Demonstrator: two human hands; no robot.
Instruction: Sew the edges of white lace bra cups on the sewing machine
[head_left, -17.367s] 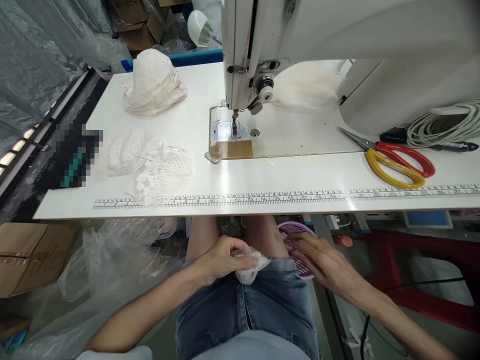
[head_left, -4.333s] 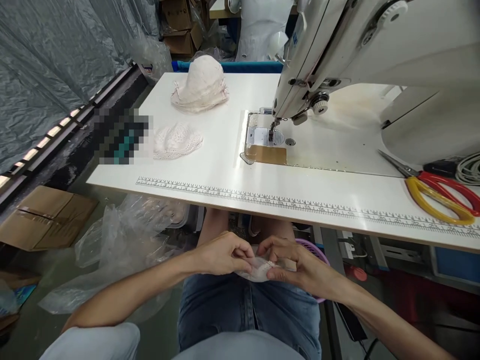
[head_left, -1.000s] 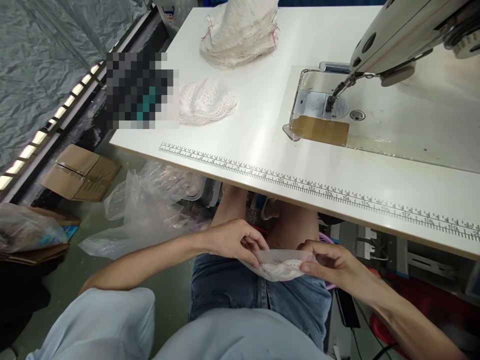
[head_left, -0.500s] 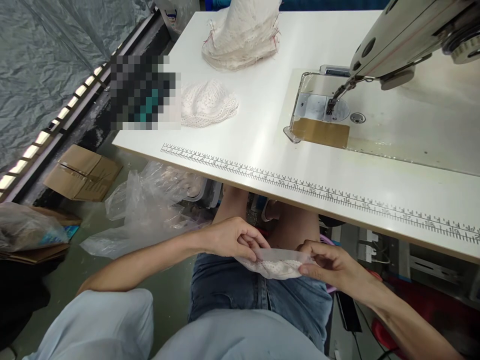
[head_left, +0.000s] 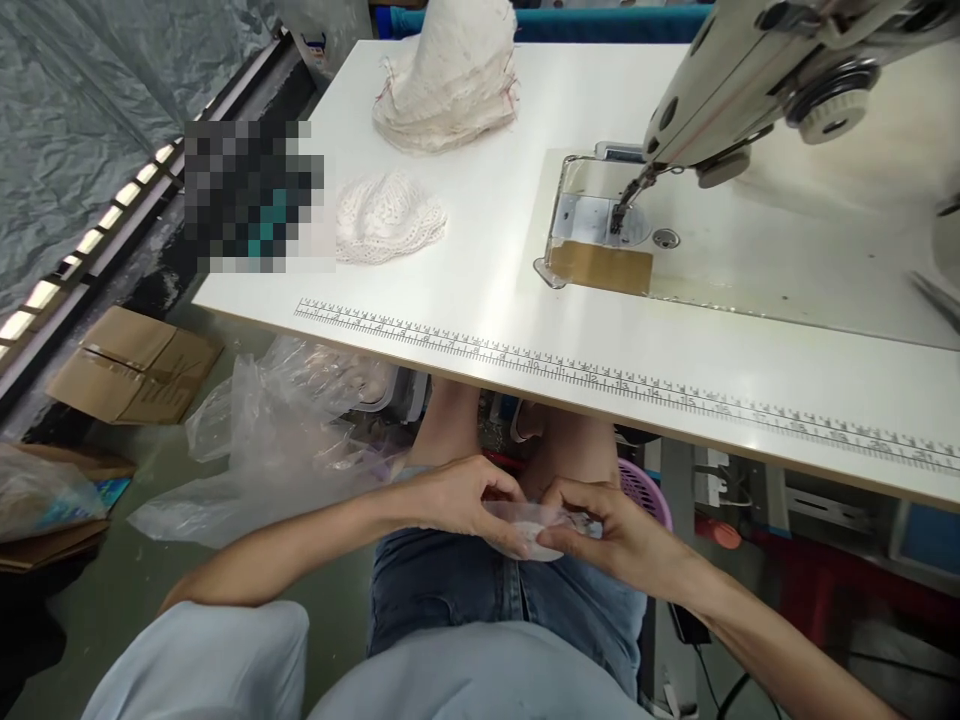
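Note:
Over my lap, both hands pinch a small piece of sheer white fabric (head_left: 528, 516) with paler, lace-like material in it. My left hand (head_left: 474, 502) grips its left end between thumb and fingers. From the other side, my right hand (head_left: 600, 522) holds the right end, with thumb and forefinger closed on the cloth. The two hands are close together, and their fingers cover much of the piece. Beyond them on the white table lies a white lace cap-like piece (head_left: 390, 218). Behind that stands a cream cloth heap (head_left: 446, 85) with loose threads at its edge.
A sewing machine (head_left: 712, 95) stands on the right of the white table (head_left: 480, 300), whose front edge carries a printed ruler. Scissors-like metal blades (head_left: 937, 298) show at the far right. Plastic bags (head_left: 255, 450) and a cardboard box (head_left: 135, 365) lie on the floor at left.
My right hand has moved left toward my left hand, and the fabric stretched between them is now bunched up. The camera view has shifted to the right.

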